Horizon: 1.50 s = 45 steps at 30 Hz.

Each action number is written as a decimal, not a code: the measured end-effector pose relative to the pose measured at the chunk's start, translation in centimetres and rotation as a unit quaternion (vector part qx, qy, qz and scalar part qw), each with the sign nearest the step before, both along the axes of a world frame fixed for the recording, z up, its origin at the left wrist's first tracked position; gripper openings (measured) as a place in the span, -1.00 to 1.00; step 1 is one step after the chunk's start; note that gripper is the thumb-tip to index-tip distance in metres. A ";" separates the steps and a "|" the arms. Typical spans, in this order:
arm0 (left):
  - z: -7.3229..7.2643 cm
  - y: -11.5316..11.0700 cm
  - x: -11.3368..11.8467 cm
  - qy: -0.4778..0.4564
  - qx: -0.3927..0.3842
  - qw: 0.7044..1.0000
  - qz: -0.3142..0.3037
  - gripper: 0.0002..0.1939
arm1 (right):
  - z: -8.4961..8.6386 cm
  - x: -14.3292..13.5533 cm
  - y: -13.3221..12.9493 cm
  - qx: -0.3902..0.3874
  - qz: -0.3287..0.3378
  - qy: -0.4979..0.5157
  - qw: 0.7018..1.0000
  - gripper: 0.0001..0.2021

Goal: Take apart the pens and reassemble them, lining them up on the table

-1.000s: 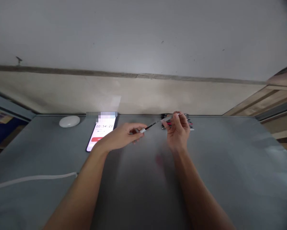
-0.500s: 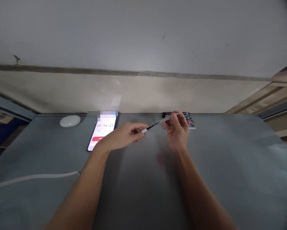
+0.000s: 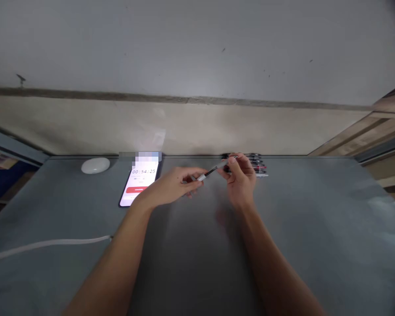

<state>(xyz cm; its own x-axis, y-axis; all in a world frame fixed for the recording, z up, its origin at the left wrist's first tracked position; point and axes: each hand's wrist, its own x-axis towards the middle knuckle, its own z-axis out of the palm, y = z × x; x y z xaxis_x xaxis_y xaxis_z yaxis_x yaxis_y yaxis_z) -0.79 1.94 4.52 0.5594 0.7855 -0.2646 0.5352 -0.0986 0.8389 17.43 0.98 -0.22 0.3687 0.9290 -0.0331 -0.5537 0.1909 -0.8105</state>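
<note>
My left hand (image 3: 184,182) is closed, pinching the pale front section (image 3: 201,177) of a pen between thumb and fingers. From that section a thin dark refill (image 3: 211,171) runs up and to the right, into the light pen barrel (image 3: 222,164). Thumb and fingers of my right hand (image 3: 240,177) are shut on this barrel. The pen slants above the table, its upper end near the right fingertips. Just behind the right hand lies a row of several pens (image 3: 259,161), mostly dark, one with red; the hand partly hides them.
A phone (image 3: 143,180) with a running timer lies left of my left hand, partly covered by the wrist. Farther left sits a white rounded object (image 3: 96,165). A white cable (image 3: 52,242) crosses the left of the grey table (image 3: 316,219). A wall (image 3: 197,127) rises along the back edge.
My hands have come closer together. The right hand has shifted left with the barrel, and less of the dark refill shows between the two pen parts.
</note>
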 end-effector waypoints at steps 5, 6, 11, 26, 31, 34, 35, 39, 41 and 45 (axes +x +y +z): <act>0.4 -0.1 0.3 0.000 0.005 1.000 -0.010 -0.74 | -0.2 -0.5 -0.2 -0.003 0.038 -0.014 0.999 -0.81; 0.5 -0.1 0.3 0.006 0.006 1.000 -0.011 -0.74 | -0.2 -0.6 -0.2 -0.002 0.044 -0.014 0.999 -0.81; 0.3 -0.2 0.4 -0.006 0.028 1.000 -0.004 -0.73 | -0.4 -0.7 -0.2 -0.003 0.050 -0.017 0.999 -0.81; -0.5 -0.4 1.2 0.001 0.083 0.996 0.028 -0.69 | -0.3 -1.0 -0.2 -0.042 0.005 -0.005 0.999 -0.74; 0.0 -0.3 0.7 -0.032 0.030 0.999 -0.011 -0.69 | 0.1 -0.5 -0.4 -0.024 0.057 0.012 0.998 -0.79; 0.3 -0.4 0.6 -0.052 -0.014 0.997 -0.049 -0.69 | 0.4 -0.3 -0.5 0.000 0.085 0.014 0.996 -0.79; 0.4 -0.5 0.6 -0.057 -0.027 0.996 -0.061 -0.68 | 0.4 -0.2 -0.5 0.010 0.099 0.018 0.995 -0.79; 0.9 -0.8 0.6 -0.070 -0.072 0.991 -0.093 -0.66 | 0.1 -0.3 -0.7 0.037 0.139 0.040 0.989 -0.74; 1.0 -1.0 0.7 -0.076 -0.090 0.988 -0.102 -0.65 | -0.2 -0.4 -0.8 0.050 0.147 0.056 0.986 -0.71; 0.7 -0.9 0.9 -0.089 -0.073 0.989 -0.090 -0.66 | -0.5 -0.4 -0.6 0.065 0.141 0.071 0.985 -0.70</act>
<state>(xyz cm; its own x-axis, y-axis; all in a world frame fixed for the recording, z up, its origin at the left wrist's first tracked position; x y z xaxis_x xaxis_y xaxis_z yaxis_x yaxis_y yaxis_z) 0.07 1.07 5.26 0.7352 0.6293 -0.2519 0.3624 -0.0508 0.9307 16.98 0.42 -0.76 0.0961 0.9935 0.0603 -0.7061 0.1107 -0.6994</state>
